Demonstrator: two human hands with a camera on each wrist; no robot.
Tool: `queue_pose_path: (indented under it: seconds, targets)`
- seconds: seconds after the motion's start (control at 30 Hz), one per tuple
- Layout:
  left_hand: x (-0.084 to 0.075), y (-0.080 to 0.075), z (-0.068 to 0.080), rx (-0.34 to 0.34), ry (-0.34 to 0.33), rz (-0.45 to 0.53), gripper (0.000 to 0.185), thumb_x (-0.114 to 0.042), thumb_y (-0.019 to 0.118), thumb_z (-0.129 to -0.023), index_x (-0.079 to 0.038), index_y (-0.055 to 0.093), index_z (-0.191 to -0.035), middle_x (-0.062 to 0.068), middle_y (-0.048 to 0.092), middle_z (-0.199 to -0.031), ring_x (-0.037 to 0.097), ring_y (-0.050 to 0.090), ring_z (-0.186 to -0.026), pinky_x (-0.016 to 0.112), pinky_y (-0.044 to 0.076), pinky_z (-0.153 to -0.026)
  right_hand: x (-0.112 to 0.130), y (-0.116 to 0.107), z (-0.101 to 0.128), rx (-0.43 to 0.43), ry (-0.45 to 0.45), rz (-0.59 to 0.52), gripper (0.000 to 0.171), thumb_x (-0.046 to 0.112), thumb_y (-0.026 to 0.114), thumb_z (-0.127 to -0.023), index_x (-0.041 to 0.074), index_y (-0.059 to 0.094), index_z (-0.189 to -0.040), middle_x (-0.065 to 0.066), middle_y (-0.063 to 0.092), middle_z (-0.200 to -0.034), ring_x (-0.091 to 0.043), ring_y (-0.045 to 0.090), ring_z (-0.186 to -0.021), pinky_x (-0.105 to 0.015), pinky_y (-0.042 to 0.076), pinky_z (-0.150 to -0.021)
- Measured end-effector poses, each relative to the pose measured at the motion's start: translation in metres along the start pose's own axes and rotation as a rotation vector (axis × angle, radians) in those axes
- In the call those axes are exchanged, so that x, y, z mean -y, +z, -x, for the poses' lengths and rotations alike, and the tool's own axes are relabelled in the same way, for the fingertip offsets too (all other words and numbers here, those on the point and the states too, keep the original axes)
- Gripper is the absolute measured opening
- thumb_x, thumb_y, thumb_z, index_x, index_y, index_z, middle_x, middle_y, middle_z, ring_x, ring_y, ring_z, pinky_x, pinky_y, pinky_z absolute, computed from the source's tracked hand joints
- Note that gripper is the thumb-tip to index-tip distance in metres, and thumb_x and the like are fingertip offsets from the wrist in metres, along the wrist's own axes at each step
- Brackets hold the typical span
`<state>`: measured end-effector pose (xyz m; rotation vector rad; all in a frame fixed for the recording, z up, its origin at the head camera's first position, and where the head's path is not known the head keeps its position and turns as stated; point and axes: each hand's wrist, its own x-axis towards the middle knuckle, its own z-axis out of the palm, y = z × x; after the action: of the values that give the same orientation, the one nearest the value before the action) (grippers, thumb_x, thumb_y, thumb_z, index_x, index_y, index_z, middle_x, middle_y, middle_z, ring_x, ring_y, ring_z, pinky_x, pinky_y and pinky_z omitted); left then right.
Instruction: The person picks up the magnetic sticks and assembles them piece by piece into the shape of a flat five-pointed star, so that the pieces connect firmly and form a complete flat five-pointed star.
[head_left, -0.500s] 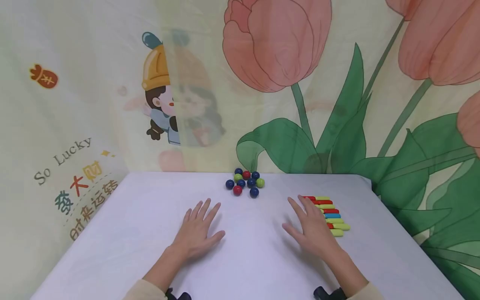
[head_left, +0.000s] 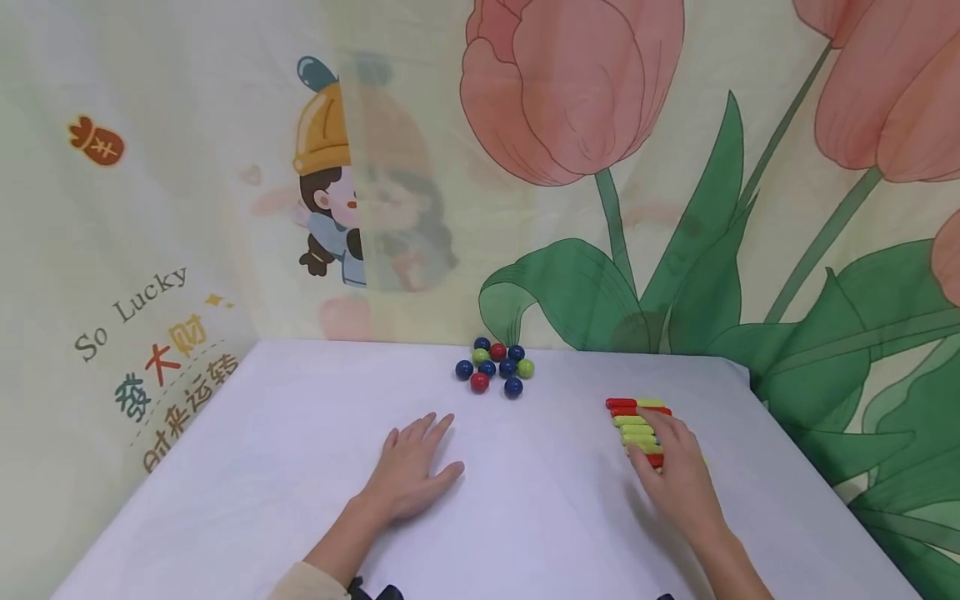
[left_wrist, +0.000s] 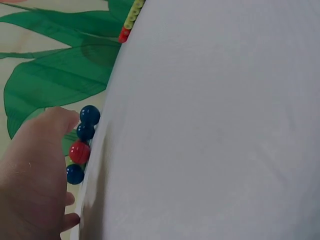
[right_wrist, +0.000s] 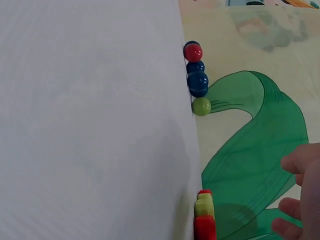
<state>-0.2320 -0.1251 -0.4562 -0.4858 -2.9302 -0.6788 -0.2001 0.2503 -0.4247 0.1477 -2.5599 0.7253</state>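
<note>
Your right hand (head_left: 678,479) lies with relaxed fingers on the near end of the row of red, yellow-green and blue plastic sticks (head_left: 637,427), at about 2 o'clock from you. Your left hand (head_left: 411,471) rests flat and spread on the white tabletop (head_left: 300,433), holding nothing. The sticks each run left-right, stacked away from you. A cluster of blue, red and green balls (head_left: 495,367) sits at 12 o'clock by the tulip-print backdrop (head_left: 600,167).

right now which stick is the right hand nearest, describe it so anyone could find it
On the white table, a row of coloured sticks lies right of the ball cluster. The right hand covers its near end; the red stick at its fingertips is the nearest one showing.
</note>
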Motion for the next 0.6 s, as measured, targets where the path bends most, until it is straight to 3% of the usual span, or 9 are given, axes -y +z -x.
queue_pose_path:
  seconds: [0.27,0.43,0.53,0.6]
  targets:
    - [-0.005,0.004,-0.007,-0.025,-0.017,0.014,0.059,-0.047,0.057,-0.1,-0.013,0.054,-0.148,0.015,0.055,-0.15,0.037,0.043,-0.145,0.069,0.023,-0.12,-0.009,-0.008,0.006,-0.067,0.157,0.013,0.059,0.011,0.073,-0.091,0.002,0.052,-0.145,-0.026,0.05,-0.139,-0.045,0.051,-0.125,-0.065,0.055,-0.093]
    - [-0.008,0.008,-0.012,-0.069,-0.017,0.019,0.055,-0.044,0.058,-0.099,-0.013,0.059,-0.144,0.015,0.057,-0.147,0.038,0.045,-0.144,0.07,0.024,-0.119,-0.015,-0.011,0.005,-0.095,0.193,0.0,0.057,0.009,0.074,-0.091,0.0,0.054,-0.143,-0.026,0.056,-0.132,-0.042,0.057,-0.115,-0.059,0.058,-0.089]
    - [-0.011,0.011,-0.015,-0.1,-0.026,0.034,0.053,-0.042,0.061,-0.098,-0.011,0.061,-0.141,0.016,0.058,-0.146,0.038,0.046,-0.142,0.071,0.023,-0.118,-0.018,-0.014,0.003,-0.107,0.204,-0.009,0.05,0.01,0.072,-0.093,0.0,0.057,-0.14,-0.023,0.06,-0.127,-0.037,0.06,-0.109,-0.034,0.059,-0.084]
    - [-0.012,0.014,-0.017,-0.122,-0.041,0.045,0.052,-0.041,0.062,-0.097,-0.011,0.062,-0.14,0.016,0.058,-0.145,0.038,0.046,-0.142,0.072,0.022,-0.118,-0.019,-0.015,0.002,-0.109,0.217,-0.019,0.045,0.011,0.07,-0.095,0.0,0.059,-0.137,-0.022,0.062,-0.124,-0.035,0.062,-0.107,-0.016,0.051,-0.079]
